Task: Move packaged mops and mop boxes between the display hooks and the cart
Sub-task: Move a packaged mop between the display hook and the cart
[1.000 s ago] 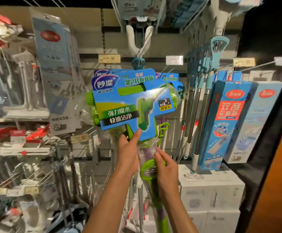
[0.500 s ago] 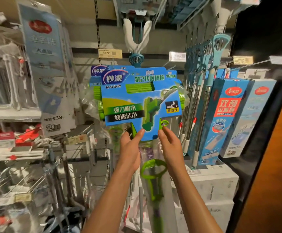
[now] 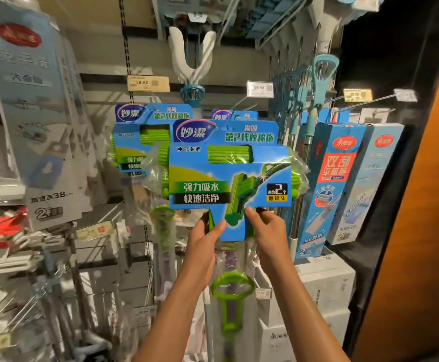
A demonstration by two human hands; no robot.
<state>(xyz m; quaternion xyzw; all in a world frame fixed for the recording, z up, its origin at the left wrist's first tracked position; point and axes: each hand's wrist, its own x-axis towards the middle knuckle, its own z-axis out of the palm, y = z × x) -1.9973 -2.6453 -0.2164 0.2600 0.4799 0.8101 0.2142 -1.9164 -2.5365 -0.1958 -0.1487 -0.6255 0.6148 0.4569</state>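
A packaged sponge mop (image 3: 228, 173) with a blue and green card and a green roller head is held up in front of the display. My left hand (image 3: 202, 246) pinches the lower tab of its card from the left. My right hand (image 3: 268, 231) grips the same tab from the right. Its plastic-wrapped handle with a green loop (image 3: 231, 291) hangs down between my forearms. Two more packaged mops of the same kind (image 3: 140, 137) hang on hooks behind it. Tall blue mop boxes (image 3: 336, 184) stand at the right.
Grey packaged flat mops (image 3: 30, 105) hang at the left. Teal-handled mops (image 3: 317, 82) hang right of centre. White cartons (image 3: 328, 283) are stacked below the blue boxes. Bare wire hooks (image 3: 370, 100) stick out at the upper right. An orange wall (image 3: 422, 231) bounds the right.
The held mop package has shifted right and come upright in front of the hanging ones. My right hand has moved up from the wrapped handle to the card's lower tab.
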